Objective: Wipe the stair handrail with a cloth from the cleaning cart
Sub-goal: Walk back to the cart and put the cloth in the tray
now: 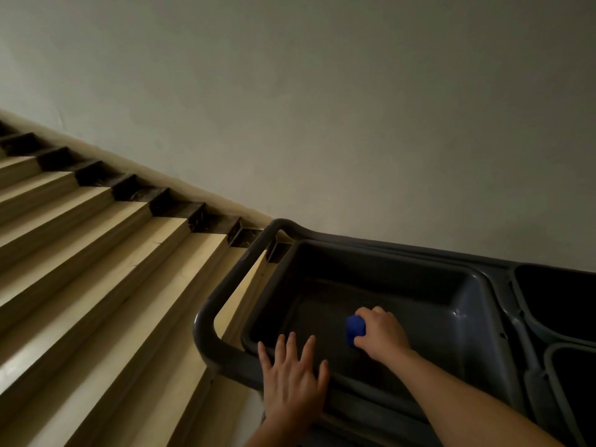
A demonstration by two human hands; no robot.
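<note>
Cloth (354, 330) bunched inside closed right hand (382, 334).

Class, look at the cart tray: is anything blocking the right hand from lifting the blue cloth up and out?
Nothing visible does. The right hand is already closed on the blue cloth inside the grey tray, which is open above. The left hand rests flat on the tray's near rim, off to the side.
</note>
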